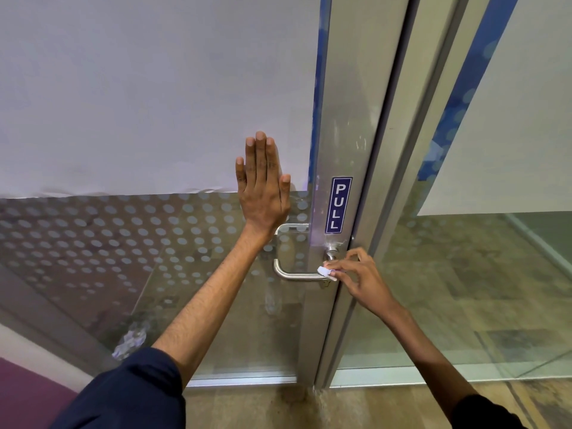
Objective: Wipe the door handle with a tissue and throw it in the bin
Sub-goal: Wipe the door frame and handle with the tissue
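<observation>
Wiping step in hand. The left hand [263, 187] lies flat, fingers spread straight, against the glass door [154, 119], bracing it. The right hand [356, 274] pinches a small wad of white tissue [325, 271] between thumb and fingertips, pressed on the metal door handle [294, 275] near its pivot, below the blue PULL sticker [338, 205]. Most of the lever appears not yet covered; the next move likely calls for sliding the tissue leftward along the bar. No bin is in view
</observation>
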Available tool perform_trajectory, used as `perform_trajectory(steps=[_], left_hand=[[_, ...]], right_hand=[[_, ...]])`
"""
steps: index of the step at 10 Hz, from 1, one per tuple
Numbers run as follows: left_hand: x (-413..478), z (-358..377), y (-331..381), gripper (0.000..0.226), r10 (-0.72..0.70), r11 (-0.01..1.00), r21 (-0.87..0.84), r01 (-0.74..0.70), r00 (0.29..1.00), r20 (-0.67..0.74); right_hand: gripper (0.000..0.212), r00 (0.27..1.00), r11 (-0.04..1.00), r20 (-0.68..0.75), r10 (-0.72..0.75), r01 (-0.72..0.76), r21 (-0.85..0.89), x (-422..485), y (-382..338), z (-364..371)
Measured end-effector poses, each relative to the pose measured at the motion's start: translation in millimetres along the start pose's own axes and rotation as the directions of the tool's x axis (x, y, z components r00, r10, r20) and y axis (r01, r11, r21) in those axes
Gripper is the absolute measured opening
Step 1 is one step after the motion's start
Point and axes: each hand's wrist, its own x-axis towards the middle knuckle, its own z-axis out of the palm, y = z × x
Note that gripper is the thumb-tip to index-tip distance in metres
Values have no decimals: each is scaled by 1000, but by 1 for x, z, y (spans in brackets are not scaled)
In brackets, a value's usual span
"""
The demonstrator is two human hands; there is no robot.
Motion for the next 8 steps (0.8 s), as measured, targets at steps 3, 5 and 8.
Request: perform_trajectory(steps=[3,5,8], left_hand=[[-1,0,1,60,-3,1000,-7,3,1000,-9],[0,0,0,60,0,1000,-12,0,1000,-8],[-1,0,1,60,7,1000,1,-7,1000,-8]], right_hand=[[26,994,1000,-108,23,-23,0,-21,-12,15],[21,994,966,-111,-11,-19,-257,-3,-56,31],[28,964,924,-98,249,-266,-273,56,-105,62]])
